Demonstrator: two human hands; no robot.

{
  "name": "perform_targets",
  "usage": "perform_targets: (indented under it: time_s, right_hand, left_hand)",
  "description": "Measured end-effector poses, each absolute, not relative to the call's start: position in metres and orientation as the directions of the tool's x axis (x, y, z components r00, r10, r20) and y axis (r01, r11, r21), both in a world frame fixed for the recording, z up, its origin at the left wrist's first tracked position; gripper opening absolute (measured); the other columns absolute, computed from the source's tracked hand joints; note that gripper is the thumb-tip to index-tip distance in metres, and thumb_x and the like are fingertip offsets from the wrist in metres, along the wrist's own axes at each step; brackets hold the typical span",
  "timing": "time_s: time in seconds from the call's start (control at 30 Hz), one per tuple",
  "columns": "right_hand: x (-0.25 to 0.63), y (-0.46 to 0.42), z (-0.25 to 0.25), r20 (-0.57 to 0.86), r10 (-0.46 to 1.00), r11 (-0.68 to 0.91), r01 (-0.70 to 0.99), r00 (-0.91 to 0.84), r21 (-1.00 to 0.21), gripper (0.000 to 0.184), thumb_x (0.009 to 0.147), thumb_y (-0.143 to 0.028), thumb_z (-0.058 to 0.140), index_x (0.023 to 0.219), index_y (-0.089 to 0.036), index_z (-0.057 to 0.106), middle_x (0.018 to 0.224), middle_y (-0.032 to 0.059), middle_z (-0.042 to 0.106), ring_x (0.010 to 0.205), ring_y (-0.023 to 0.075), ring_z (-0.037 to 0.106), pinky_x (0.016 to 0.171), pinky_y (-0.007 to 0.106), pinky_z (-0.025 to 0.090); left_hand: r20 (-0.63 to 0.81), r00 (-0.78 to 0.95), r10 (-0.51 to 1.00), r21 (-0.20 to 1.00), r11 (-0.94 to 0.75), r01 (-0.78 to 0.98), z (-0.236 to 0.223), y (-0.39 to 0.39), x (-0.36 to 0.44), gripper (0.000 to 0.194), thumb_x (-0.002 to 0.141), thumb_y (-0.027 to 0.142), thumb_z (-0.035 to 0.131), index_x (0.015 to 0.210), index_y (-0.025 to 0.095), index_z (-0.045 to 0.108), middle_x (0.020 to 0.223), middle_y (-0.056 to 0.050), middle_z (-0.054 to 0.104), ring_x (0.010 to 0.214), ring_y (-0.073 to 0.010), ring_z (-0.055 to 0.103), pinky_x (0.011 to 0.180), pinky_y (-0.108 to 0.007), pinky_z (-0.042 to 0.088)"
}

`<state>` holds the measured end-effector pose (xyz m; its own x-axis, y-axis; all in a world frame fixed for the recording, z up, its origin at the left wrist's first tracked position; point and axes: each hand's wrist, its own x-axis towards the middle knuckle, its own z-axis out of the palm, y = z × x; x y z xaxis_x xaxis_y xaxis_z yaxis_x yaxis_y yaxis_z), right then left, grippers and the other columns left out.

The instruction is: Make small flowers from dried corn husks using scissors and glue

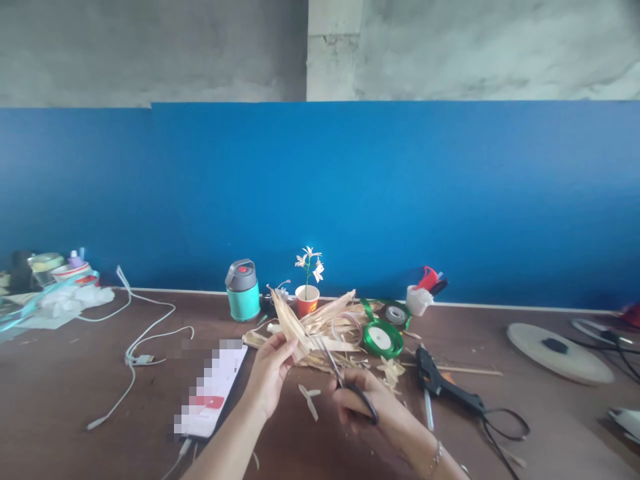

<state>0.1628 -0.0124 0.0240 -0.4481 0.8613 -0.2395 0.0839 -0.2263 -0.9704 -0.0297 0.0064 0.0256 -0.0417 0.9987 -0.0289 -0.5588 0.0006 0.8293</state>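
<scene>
My left hand [273, 370] is closed on a pale dried corn husk [286, 319], pinching its lower end between thumb and fingers. In my right hand [367, 403] is a pair of scissors [332, 363] with dark handles, its blades pointing up and left close to the held husk. Whether the blades touch the husk, I cannot tell. Beyond the hands lies a pile of more husks [336, 310]. Below the scissors tips, a small three-petalled husk piece [309, 401] rests on the table, and a star-shaped husk flower [391, 371] lies to the right.
A paper cup [307, 306] holds a stem of white flowers [309, 261]. Green ribbon spools [383, 339] and a black glue gun [445, 383] with its cord lie to the right. Left are a phone [215, 393], a turquoise flask [243, 300] and white cables [133, 347]. A blue partition [350, 193] stands behind.
</scene>
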Motion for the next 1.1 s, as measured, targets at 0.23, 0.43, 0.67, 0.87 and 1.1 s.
perform_targets:
  time_s: [0.23,0.43,0.67,0.87,1.1]
  right_hand:
    - [0.141,-0.018,0.022,-0.082,0.989,-0.109,-0.223,-0.126,-0.969,0.047,0.051,-0.04,0.083,0.082,-0.019,0.055,0.059,-0.0054,0.055,0.049,0.0071,0.041,0.046,0.018,0.03]
    - [0.134,-0.018,0.019,-0.024,0.995,-0.058,-0.34,-0.101,-0.939,0.05,0.044,-0.037,0.086,0.075,-0.02,0.05,0.056,-0.0071,0.05,0.047,0.0074,0.039,0.047,0.02,0.03]
    - [0.137,-0.013,0.012,-0.011,0.996,-0.038,-0.296,-0.093,-0.955,0.053,0.043,-0.039,0.086,0.074,-0.021,0.047,0.052,-0.0092,0.044,0.043,0.0046,0.029,0.042,0.018,0.022]
    - [0.14,-0.012,0.015,-0.028,0.996,-0.047,-0.246,-0.082,-0.968,0.05,0.045,-0.035,0.085,0.073,-0.02,0.046,0.054,-0.0085,0.047,0.045,0.004,0.031,0.043,0.017,0.023]
    - [0.145,-0.009,0.019,-0.058,0.994,-0.071,-0.151,-0.089,-0.986,0.05,0.046,-0.04,0.084,0.075,-0.019,0.05,0.051,-0.0084,0.047,0.044,0.0057,0.037,0.041,0.018,0.025]
  left_hand:
    - [-0.052,0.123,0.991,0.898,0.1,-0.428,0.024,-0.013,-0.005,0.024,0.064,0.026,0.076,0.082,0.015,0.066,0.078,-0.005,0.072,0.068,-0.0165,0.064,0.065,-0.025,0.049]
    - [-0.052,0.039,0.998,0.934,0.063,-0.351,0.03,-0.019,0.006,0.022,0.06,0.02,0.073,0.08,0.016,0.067,0.076,-0.004,0.073,0.07,-0.0192,0.066,0.067,-0.027,0.05]
    - [-0.119,0.13,0.984,0.899,0.162,-0.408,0.027,-0.017,0.002,0.026,0.058,0.019,0.074,0.082,0.014,0.07,0.077,-0.007,0.074,0.066,-0.0198,0.065,0.06,-0.027,0.049]
    - [-0.168,-0.048,0.985,0.945,0.147,-0.291,0.024,-0.018,0.004,0.019,0.06,0.029,0.073,0.07,0.013,0.07,0.057,-0.002,0.066,0.05,-0.0154,0.058,0.049,-0.023,0.042]
    - [-0.122,-0.157,0.98,0.954,0.073,-0.29,0.028,-0.013,-0.006,0.023,0.063,0.037,0.071,0.063,0.015,0.065,0.05,0.001,0.061,0.047,-0.0125,0.051,0.047,-0.021,0.037]
